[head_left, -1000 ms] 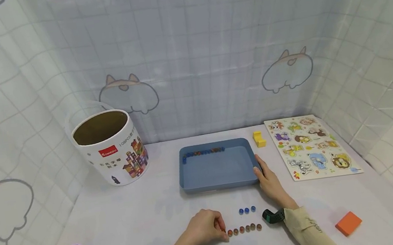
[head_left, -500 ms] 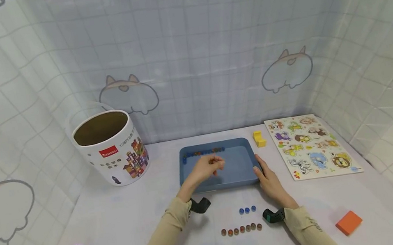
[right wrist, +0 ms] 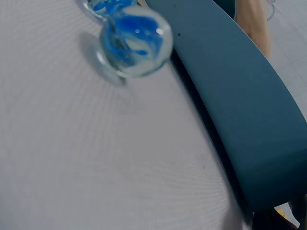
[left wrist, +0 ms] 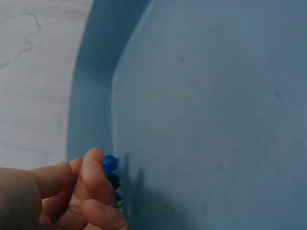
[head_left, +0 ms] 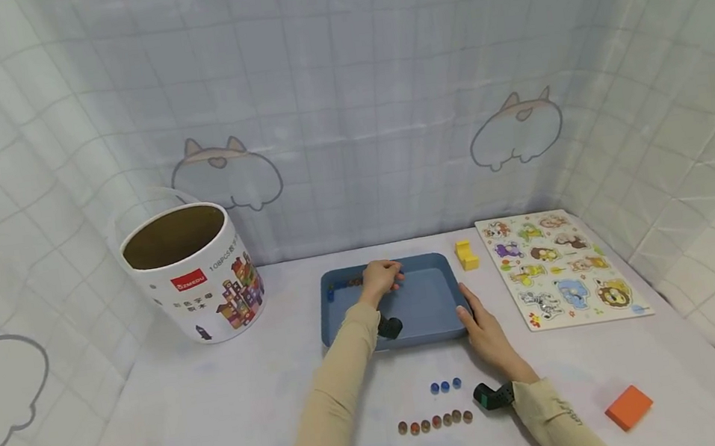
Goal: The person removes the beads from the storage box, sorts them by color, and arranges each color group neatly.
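A blue tray [head_left: 426, 312] is sitting near the middle of the tabletop's [head_left: 221, 422] far edge. The person's left hand [head_left: 380, 280] is hovering inside the tray's far edge, beside a marble row [head_left: 341, 284]; its fingers are curving, but whether that grip is pinching a marble cannot be told. The right hand [head_left: 489, 337] is clamping the tray's right edge near the front corner. Tray floor is stretching between both hands. Toward the tabletop's near edge, three blue marbles [head_left: 444, 386] and seven brownish marbles [head_left: 436, 421] are lying in two lines, a strip of tabletop separating them from the tray.
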Demonstrator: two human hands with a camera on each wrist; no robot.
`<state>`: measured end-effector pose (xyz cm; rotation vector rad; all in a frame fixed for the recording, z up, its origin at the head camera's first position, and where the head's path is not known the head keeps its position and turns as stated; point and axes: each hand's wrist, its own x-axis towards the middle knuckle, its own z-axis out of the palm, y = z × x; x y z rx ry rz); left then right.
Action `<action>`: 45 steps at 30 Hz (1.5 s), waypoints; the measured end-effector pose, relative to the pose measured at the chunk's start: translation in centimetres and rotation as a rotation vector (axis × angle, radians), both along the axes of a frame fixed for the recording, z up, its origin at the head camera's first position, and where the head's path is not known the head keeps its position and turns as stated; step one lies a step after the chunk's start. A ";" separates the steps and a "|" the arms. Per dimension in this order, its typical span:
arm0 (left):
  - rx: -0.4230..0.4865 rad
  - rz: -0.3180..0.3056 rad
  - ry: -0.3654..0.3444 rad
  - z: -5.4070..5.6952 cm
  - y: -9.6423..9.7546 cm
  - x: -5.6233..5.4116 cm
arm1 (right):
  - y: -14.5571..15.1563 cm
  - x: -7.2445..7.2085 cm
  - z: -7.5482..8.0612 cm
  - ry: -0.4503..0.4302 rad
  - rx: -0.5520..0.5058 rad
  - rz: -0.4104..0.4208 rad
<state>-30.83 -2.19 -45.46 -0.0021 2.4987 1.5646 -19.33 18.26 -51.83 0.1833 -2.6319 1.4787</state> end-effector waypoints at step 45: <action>-0.061 -0.487 0.017 1.7 -3.6 11.1 | 0.2 0.2 0.7 -0.016 0.013 0.028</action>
